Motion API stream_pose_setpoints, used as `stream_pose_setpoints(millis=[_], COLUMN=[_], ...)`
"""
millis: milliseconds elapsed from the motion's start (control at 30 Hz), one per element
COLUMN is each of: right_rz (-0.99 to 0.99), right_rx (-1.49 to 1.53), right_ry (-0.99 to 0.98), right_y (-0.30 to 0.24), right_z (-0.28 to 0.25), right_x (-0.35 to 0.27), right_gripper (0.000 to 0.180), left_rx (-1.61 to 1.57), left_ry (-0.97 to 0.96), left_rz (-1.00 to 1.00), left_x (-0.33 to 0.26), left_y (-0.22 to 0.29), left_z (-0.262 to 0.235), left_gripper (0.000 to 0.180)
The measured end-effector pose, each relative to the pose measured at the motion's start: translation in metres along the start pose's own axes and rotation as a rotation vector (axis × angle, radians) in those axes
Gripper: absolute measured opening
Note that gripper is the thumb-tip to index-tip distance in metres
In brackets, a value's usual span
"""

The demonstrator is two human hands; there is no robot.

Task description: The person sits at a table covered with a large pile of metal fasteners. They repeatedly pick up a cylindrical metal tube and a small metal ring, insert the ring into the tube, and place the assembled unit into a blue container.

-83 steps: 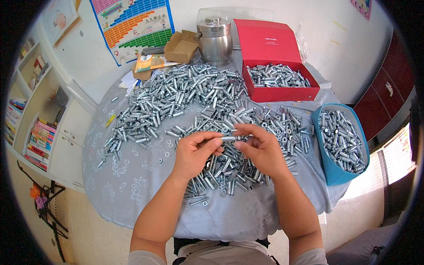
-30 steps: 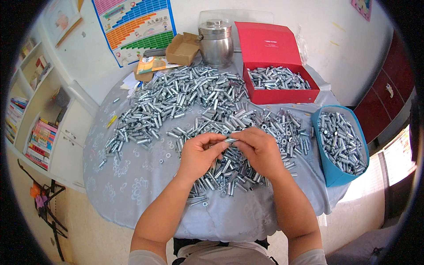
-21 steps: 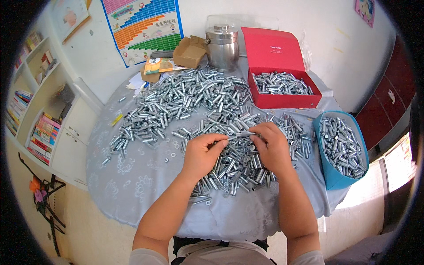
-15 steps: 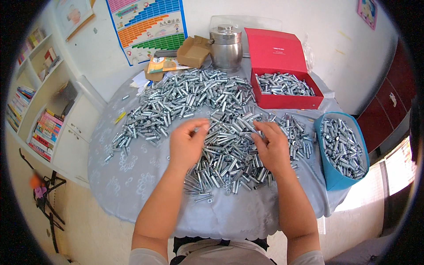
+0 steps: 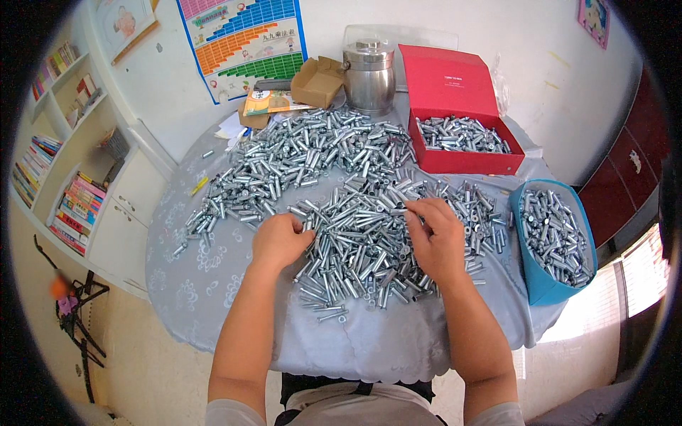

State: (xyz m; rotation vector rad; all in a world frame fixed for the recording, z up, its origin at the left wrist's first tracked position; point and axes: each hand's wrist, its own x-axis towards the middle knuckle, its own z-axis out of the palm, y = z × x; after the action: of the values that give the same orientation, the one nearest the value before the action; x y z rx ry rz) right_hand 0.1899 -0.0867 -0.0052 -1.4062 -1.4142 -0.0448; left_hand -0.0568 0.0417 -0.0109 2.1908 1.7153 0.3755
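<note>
A heap of loose silvery metal bolts and sleeves [image 5: 355, 248] lies in front of me on the table. At its left edge is my left hand [image 5: 280, 240], fingers curled in and closed; what they hold, if anything, is hidden. My right hand [image 5: 437, 241] is over the heap's right part, thumb and fingers drawn together in a pinch. Something small may be at its fingertips, too small to name. Behind, a second heap of similar metal pieces [image 5: 320, 153] spreads across the back and left of the table.
An open red box [image 5: 469, 165] at the back right and a teal bin [image 5: 543, 284] at the right edge both hold metal pieces. A steel canister [image 5: 369, 82] and a small cardboard box [image 5: 317, 85] stand behind. A grey cloth [image 5: 192, 298] covers the round table.
My left hand has moved left and toward me, from over the heap to its left edge. My right hand has stayed nearly in place, its fingers closer together.
</note>
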Motion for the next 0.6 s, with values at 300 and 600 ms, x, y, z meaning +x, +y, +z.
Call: stream_pose_setpoints(millis=[300, 600], right_rz=[0.041, 0.328], right_rx=[0.027, 0.347], right_ry=[0.010, -0.215], right_y=[0.000, -0.004], right_z=[0.002, -0.003], right_x=[-0.002, -0.002], right_gripper=[0.013, 0.019], left_rx=[-0.076, -1.108], left_ry=[0.086, -0.287], left_rz=[0.261, 0.446], left_x=[-0.004, -0.019], left_y=[0.005, 0.073], left_z=[-0.015, 0.018], left_gripper=[0.021, 0.018])
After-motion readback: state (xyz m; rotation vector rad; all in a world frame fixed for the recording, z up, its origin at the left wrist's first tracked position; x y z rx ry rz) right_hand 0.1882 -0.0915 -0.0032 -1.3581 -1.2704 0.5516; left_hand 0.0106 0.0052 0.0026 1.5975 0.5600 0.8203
